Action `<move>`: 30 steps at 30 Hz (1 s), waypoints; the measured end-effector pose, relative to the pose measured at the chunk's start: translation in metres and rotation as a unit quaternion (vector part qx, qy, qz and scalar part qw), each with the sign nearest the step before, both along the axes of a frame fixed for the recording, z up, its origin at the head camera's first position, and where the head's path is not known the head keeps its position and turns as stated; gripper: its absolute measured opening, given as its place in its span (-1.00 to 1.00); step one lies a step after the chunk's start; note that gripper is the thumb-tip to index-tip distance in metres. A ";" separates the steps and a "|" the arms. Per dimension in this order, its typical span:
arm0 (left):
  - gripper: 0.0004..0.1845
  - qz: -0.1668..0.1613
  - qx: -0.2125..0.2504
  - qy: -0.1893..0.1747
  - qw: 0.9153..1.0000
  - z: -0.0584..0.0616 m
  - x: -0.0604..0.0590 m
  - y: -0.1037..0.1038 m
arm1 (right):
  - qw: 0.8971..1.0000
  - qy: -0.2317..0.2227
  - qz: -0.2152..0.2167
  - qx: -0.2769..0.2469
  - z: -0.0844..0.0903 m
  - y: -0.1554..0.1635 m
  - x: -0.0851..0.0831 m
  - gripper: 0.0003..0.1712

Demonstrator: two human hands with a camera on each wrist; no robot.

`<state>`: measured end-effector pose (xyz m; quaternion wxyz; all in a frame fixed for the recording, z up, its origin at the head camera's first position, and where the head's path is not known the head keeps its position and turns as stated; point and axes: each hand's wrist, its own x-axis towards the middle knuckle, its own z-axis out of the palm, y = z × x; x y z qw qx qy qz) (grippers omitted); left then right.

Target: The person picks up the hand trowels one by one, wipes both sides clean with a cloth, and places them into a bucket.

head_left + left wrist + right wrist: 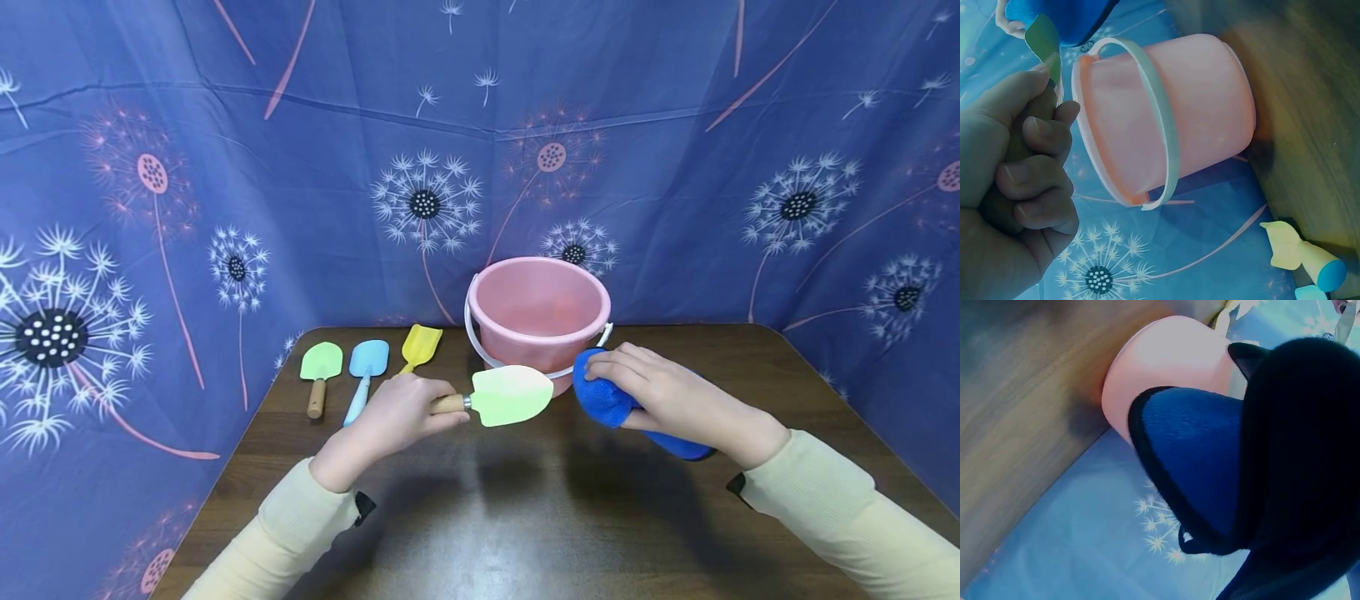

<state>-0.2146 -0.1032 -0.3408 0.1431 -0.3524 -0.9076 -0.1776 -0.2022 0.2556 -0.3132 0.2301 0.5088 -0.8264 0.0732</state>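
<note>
Green trowel (512,394) gripped by wooden handle in left hand (401,414), blade just before pink bucket (538,315). Blue cloth (609,392) clutched in right hand (660,398) beside it. Bare table (525,517) toward near edge.

A pink bucket (537,312) with a white handle stands upright at the back of the dark wooden tabletop (525,517). To its left lie three toy spades side by side: green (321,367), blue (367,367), yellow (420,346). Dandelion-print blue cloth (225,208) surrounds the tabletop.
</note>
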 end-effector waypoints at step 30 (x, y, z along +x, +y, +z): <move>-0.79 -0.014 0.067 0.062 0.996 0.026 -0.002 0.009 | 0.819 -0.269 -0.090 -0.498 -0.038 -0.015 0.010 -0.57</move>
